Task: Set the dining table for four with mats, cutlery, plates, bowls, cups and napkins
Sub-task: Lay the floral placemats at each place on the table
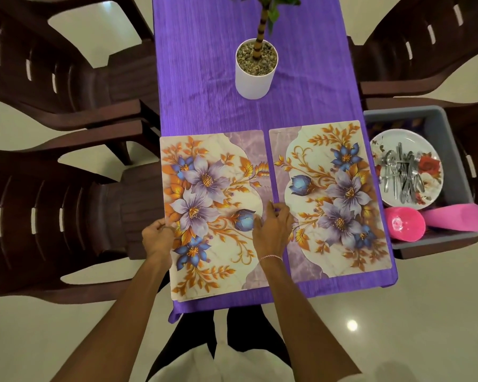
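On purple cloth [204, 78]: two floral mats [213, 216] [334, 199], one potted plant [255, 75].

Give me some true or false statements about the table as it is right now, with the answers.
1. The left mat and the right mat lie side by side on the purple cloth. True.
2. The cutlery lies on the right mat. False: it lies on the plate in the grey tub.
3. The left hand grips the left mat's edge. True.
4. The white pot lies tipped over. False: it stands upright.
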Action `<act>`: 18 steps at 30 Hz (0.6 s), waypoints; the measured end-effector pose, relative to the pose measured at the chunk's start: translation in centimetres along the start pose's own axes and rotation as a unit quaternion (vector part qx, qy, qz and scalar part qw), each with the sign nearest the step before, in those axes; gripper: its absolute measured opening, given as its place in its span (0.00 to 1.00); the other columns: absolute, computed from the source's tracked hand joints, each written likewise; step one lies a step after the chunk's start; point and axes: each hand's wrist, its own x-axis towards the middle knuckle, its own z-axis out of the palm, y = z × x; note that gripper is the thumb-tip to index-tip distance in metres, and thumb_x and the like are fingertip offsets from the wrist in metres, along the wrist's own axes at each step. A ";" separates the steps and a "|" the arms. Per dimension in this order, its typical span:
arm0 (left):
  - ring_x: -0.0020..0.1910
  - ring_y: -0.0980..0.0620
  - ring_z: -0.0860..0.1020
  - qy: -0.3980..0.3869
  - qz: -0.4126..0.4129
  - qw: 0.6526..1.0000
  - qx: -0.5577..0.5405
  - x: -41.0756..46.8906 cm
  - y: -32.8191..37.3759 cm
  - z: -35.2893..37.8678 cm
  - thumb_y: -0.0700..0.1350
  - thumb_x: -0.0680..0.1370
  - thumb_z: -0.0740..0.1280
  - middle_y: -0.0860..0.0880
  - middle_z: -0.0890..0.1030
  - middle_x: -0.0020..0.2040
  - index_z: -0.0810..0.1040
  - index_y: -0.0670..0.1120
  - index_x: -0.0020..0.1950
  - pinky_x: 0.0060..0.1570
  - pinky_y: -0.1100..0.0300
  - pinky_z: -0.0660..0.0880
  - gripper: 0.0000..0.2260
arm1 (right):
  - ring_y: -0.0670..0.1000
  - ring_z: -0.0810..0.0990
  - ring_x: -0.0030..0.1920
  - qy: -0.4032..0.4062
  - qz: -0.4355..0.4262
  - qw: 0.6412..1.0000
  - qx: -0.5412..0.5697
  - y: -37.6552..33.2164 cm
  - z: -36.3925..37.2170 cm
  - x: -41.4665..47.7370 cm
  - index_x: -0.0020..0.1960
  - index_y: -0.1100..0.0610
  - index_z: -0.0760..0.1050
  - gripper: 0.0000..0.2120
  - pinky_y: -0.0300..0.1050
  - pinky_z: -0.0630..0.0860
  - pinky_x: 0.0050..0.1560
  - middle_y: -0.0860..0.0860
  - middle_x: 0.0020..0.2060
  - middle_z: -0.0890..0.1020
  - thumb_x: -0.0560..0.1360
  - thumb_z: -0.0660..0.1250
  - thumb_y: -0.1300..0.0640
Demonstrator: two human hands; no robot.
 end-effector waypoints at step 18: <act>0.46 0.49 0.82 0.053 0.072 0.995 0.050 -1.0 1.0 0.3 0.40 0.73 0.79 0.47 0.84 0.47 0.84 0.42 0.56 0.45 0.56 0.78 0.13 | 0.62 0.66 0.74 -0.048 -0.038 0.997 -0.039 0.4 -0.6 -0.6 0.77 0.56 0.68 0.28 0.61 0.69 0.72 0.59 0.74 0.69 0.81 0.67 0.45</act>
